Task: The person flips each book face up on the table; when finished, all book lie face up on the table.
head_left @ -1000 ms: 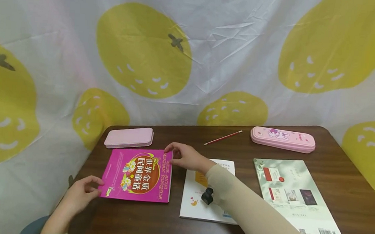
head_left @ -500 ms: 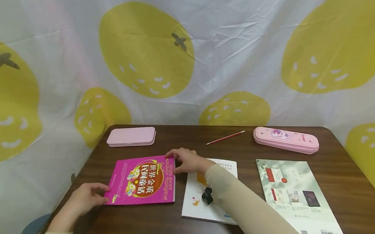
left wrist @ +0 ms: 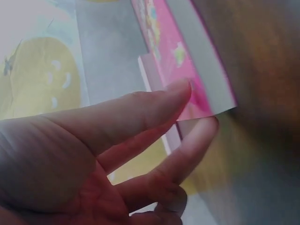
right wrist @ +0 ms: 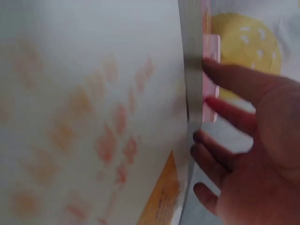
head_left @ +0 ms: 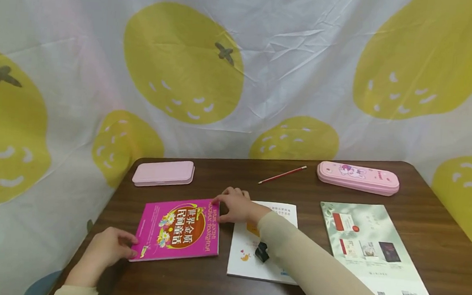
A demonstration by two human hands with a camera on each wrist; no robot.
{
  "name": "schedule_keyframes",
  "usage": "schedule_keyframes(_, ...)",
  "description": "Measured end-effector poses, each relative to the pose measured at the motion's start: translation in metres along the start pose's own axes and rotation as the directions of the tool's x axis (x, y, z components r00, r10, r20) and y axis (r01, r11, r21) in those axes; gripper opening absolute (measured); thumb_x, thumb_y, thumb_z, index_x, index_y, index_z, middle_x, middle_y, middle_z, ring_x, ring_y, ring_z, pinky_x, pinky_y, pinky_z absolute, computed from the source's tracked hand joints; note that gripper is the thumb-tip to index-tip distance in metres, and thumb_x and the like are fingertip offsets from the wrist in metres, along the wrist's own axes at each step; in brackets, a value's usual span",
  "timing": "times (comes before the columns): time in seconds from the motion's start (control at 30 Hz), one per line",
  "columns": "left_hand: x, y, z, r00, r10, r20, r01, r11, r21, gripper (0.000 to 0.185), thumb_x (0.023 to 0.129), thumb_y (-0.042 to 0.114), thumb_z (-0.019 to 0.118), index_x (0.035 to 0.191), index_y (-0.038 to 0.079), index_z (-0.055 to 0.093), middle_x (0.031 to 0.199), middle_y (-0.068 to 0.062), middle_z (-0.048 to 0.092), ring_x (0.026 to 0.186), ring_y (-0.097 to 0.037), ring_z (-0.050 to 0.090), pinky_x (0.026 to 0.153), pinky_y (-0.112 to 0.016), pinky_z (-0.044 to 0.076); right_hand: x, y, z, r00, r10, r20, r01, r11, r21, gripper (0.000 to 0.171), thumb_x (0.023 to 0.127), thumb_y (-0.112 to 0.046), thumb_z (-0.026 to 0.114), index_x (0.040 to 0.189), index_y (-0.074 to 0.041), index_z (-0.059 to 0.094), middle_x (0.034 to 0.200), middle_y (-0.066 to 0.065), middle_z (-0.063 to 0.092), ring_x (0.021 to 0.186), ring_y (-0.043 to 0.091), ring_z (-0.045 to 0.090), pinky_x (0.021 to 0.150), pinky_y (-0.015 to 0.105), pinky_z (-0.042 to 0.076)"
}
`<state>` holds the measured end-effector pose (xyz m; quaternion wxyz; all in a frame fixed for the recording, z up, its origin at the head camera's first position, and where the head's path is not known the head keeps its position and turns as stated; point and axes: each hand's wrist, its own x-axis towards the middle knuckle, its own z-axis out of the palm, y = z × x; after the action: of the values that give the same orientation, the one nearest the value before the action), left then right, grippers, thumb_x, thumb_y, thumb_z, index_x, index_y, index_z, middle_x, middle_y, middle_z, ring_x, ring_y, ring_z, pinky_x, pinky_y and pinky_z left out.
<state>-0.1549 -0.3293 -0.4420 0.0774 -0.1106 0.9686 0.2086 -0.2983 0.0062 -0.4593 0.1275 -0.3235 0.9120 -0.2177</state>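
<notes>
With the left hand (head_left: 105,249) I'm pinching the magenta book (head_left: 181,229) by one corner; the right hand (head_left: 237,207) is touching its opposite edge, grip unclear, presumably steadying both sides, left of the white book (head_left: 239,267).

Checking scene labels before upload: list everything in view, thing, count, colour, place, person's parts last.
flower-cover book: 1, magenta, left, between the hands
chick-cover book: 1, white, middle, partly under right arm
barcoded book: 1, pale green and white, right
plain case: 1, pink, far left
rabbit case: 1, pink, far right
pencil: 1, red, between the cases
table: 1, brown, under all these
curtain: white with yellow fruit, behind table
unclear object: 1, blue, lower left edge
black wrist devices: 2, black, at the wrists
sleeves: 2, beige, on the arms
left hand: 1, bare, pinching magenta book's near-left corner
right hand: 1, bare, at its far-right corner
</notes>
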Motion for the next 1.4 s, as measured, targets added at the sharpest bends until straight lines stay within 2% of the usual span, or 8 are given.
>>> schedule_keyframes(0.2,0.019,0.001,-0.011,0.999,0.021,0.044,-0.022,0.999,0.035,0.024,0.078,0.025,0.087,0.095,0.011,0.081,0.083,-0.002,0.074,0.08,-0.021,0.065,0.069,-0.04,0.048,-0.018,-0.011,0.001,0.995,0.0,-0.097,-0.004,0.999,-0.042,0.048,0.089,-0.04,0.081,0.131,-0.02,0.07,0.13,0.006,0.064,0.123,0.027,0.05,0.113,0.057,0.027)
schedule_keyframes(0.53,0.071,-0.006,-0.014,0.991,0.13,-0.031,-0.131,0.991,-0.014,0.03,0.089,0.015,0.079,0.116,0.004,0.075,0.12,-0.025,0.071,0.103,-0.038,0.067,0.085,-0.053,0.055,-0.042,-0.03,0.015,0.993,0.037,-0.116,-0.038,0.999,-0.01,0.039,0.084,-0.038,0.085,0.117,-0.022,0.076,0.106,-0.007,0.075,0.104,0.018,0.061,0.111,0.06,0.025)
schedule_keyframes(0.63,0.08,-0.007,-0.013,0.976,0.204,-0.075,-0.204,0.979,0.009,0.027,0.089,0.012,0.078,0.115,0.005,0.075,0.118,-0.024,0.071,0.096,-0.034,0.067,0.08,-0.049,0.056,-0.046,-0.036,0.018,0.992,0.039,-0.119,-0.042,0.999,-0.019,0.038,0.082,-0.039,0.086,0.115,-0.022,0.076,0.104,-0.009,0.075,0.102,0.016,0.063,0.11,0.06,0.027)
schedule_keyframes(0.73,0.088,-0.009,-0.011,0.947,0.303,-0.106,-0.301,0.953,0.036,0.025,0.089,0.009,0.078,0.114,0.006,0.076,0.116,-0.023,0.071,0.092,-0.031,0.065,0.077,-0.047,0.055,-0.051,-0.041,0.021,0.991,0.046,-0.128,-0.051,0.998,-0.039,0.038,0.081,-0.042,0.087,0.112,-0.023,0.077,0.1,-0.01,0.076,0.099,0.015,0.064,0.108,0.06,0.029)
schedule_keyframes(0.83,0.097,-0.012,-0.009,0.918,0.381,-0.114,-0.378,0.925,0.051,0.024,0.089,0.009,0.078,0.113,0.007,0.077,0.116,-0.02,0.072,0.093,-0.029,0.064,0.08,-0.046,0.054,-0.056,-0.044,0.026,0.989,0.064,-0.13,-0.071,0.996,-0.049,0.038,0.079,-0.045,0.088,0.109,-0.025,0.077,0.096,-0.012,0.075,0.097,0.014,0.064,0.108,0.06,0.029)
schedule_keyframes(0.9,0.101,-0.013,-0.008,0.91,0.401,-0.101,-0.4,0.916,0.04,0.024,0.09,0.009,0.078,0.114,0.008,0.077,0.116,-0.019,0.072,0.09,-0.026,0.062,0.077,-0.042,0.053,-0.058,-0.046,0.029,0.988,0.07,-0.136,-0.079,0.995,-0.06,0.037,0.078,-0.046,0.088,0.107,-0.026,0.077,0.095,-0.013,0.075,0.096,0.013,0.064,0.107,0.06,0.03)
schedule_keyframes(1.17,0.107,-0.022,-0.004,0.934,0.353,-0.059,-0.355,0.935,-0.013,0.025,0.09,0.012,0.078,0.115,0.009,0.076,0.109,-0.014,0.072,0.076,-0.017,0.055,0.065,-0.032,0.045,-0.067,-0.055,0.036,0.989,0.034,-0.145,-0.057,0.987,-0.153,0.044,0.074,-0.05,0.09,0.109,-0.027,0.076,0.097,-0.009,0.071,0.097,0.015,0.063,0.103,0.056,0.035)
schedule_keyframes(1.4,0.108,-0.021,-0.001,0.932,0.354,-0.073,-0.356,0.934,-0.027,0.026,0.09,0.012,0.078,0.116,0.008,0.076,0.106,-0.014,0.073,0.073,-0.017,0.054,0.066,-0.033,0.045,-0.067,-0.054,0.035,0.986,0.025,-0.167,-0.053,0.984,-0.168,0.047,0.071,-0.051,0.091,0.108,-0.026,0.077,0.096,-0.008,0.072,0.098,0.017,0.063,0.103,0.057,0.035)
